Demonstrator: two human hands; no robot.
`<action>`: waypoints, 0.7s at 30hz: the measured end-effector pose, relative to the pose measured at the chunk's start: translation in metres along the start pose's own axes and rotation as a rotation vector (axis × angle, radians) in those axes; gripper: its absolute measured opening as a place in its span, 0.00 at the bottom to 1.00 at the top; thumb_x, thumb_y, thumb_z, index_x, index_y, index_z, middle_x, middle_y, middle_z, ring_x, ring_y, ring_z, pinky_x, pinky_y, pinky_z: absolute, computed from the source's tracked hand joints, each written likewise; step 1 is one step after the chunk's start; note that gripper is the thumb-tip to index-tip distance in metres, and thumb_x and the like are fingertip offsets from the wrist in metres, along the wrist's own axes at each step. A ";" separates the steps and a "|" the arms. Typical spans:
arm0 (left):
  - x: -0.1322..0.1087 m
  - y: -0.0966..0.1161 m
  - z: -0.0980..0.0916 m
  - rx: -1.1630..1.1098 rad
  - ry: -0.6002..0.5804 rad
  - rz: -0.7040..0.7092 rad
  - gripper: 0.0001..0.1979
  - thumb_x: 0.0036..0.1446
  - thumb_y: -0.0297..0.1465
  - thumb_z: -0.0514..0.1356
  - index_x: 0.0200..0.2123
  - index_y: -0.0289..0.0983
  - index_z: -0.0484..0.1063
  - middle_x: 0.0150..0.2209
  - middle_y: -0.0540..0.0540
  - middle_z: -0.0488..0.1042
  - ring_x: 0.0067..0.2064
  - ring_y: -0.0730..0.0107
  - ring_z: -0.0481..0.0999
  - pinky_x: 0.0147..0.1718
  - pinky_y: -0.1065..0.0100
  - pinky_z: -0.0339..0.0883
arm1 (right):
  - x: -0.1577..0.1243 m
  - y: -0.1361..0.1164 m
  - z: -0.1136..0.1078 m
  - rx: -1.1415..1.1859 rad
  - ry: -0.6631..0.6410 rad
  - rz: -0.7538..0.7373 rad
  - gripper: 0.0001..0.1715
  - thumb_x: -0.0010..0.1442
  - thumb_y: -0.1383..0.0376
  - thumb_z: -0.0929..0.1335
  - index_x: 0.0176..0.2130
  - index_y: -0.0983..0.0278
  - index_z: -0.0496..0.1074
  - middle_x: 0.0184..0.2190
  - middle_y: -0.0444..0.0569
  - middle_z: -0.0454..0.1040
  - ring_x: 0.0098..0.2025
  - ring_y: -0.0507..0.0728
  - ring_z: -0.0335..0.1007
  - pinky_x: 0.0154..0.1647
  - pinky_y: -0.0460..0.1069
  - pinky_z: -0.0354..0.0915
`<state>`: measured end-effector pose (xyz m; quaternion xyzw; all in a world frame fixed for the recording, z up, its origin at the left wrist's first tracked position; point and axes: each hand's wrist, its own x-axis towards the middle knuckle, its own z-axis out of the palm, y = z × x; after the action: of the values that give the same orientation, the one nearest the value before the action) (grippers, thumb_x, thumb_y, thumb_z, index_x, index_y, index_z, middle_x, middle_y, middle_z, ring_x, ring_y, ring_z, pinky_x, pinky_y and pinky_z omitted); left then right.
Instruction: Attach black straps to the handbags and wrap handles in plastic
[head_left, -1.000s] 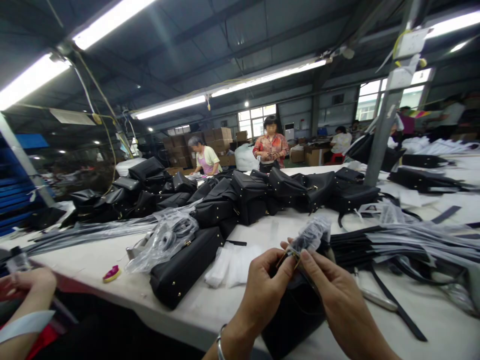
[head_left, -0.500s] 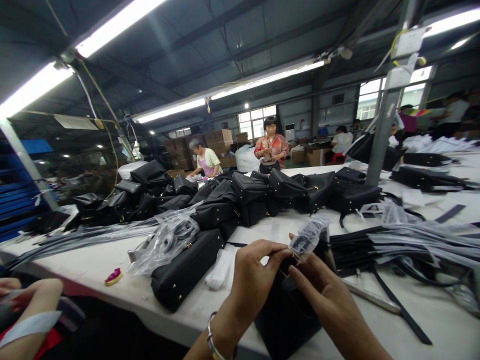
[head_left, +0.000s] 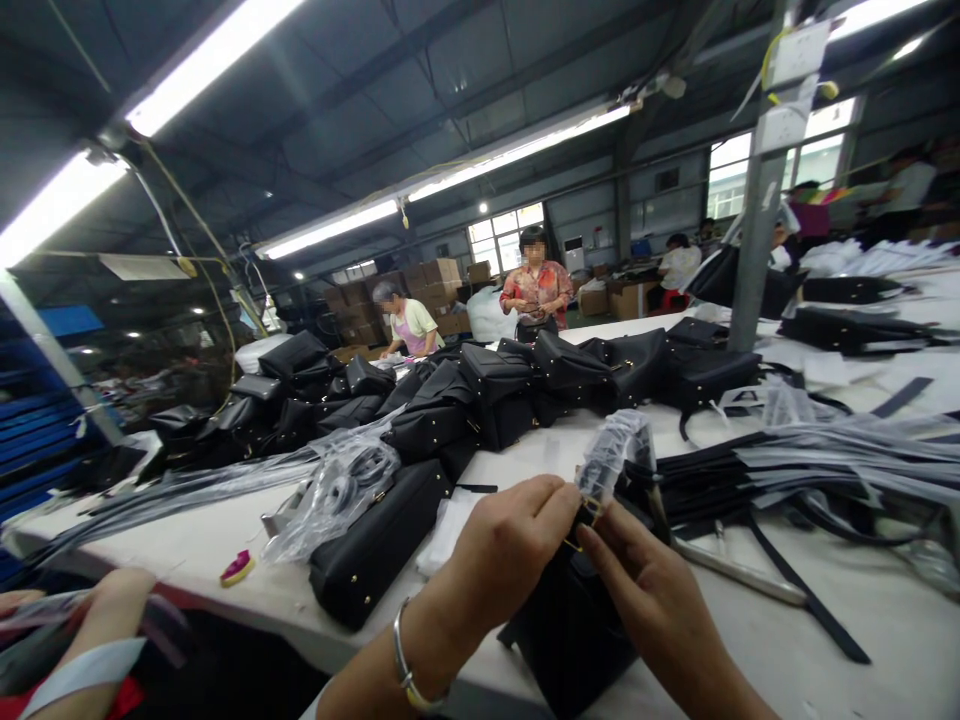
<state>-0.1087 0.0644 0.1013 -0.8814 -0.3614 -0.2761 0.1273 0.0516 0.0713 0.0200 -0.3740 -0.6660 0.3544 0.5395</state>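
Note:
A black handbag (head_left: 574, 640) stands at the table's front edge before me. Its handle (head_left: 609, 455) is wrapped in clear plastic and arches up from the top. At the handle's near end is a gold-coloured buckle (head_left: 592, 506). My left hand (head_left: 510, 545), with a silver bangle at the wrist, is closed, thumb and fingers pinching at the buckle's left side. My right hand (head_left: 649, 580) is closed around the handle end from the right, its thumb beside the gold metal. The fingers partly hide the buckle.
Black handbags (head_left: 495, 390) are heaped across the table (head_left: 247, 520). One handbag (head_left: 382, 545) lies nearer, beside white paper (head_left: 446, 530). Plastic-wrapped straps (head_left: 810, 475) lie to the right by a metal tool (head_left: 750, 572). A post (head_left: 754, 250) rises there. A co-worker's arm (head_left: 112, 620) is at lower left.
My left hand's fingers have curled in more, and its wrist has swung left and lower. The right hand stays at the handle end. The view has shifted slightly.

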 end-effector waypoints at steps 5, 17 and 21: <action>0.012 -0.004 0.000 -0.088 0.084 -0.059 0.05 0.68 0.26 0.56 0.39 0.35 0.72 0.35 0.46 0.74 0.35 0.68 0.75 0.34 0.71 0.70 | 0.001 -0.003 -0.002 -0.048 -0.024 -0.033 0.25 0.69 0.56 0.64 0.61 0.61 0.69 0.56 0.52 0.77 0.64 0.64 0.66 0.56 0.51 0.70; -0.009 -0.021 0.008 0.059 -0.052 0.201 0.05 0.70 0.27 0.53 0.43 0.36 0.69 0.36 0.46 0.76 0.37 0.67 0.76 0.37 0.69 0.69 | 0.001 0.000 0.003 0.404 -0.028 0.220 0.32 0.64 0.52 0.70 0.62 0.61 0.69 0.46 0.49 0.81 0.45 0.61 0.79 0.51 0.52 0.73; -0.013 -0.022 0.011 0.082 -0.011 0.189 0.04 0.69 0.27 0.54 0.42 0.36 0.69 0.36 0.46 0.76 0.37 0.67 0.76 0.37 0.68 0.69 | -0.003 0.005 0.010 0.412 -0.011 0.208 0.34 0.63 0.51 0.71 0.63 0.62 0.68 0.51 0.52 0.80 0.50 0.62 0.77 0.54 0.54 0.71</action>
<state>-0.1279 0.0771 0.0853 -0.9072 -0.2886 -0.2428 0.1866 0.0431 0.0707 0.0124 -0.3207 -0.5402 0.5386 0.5614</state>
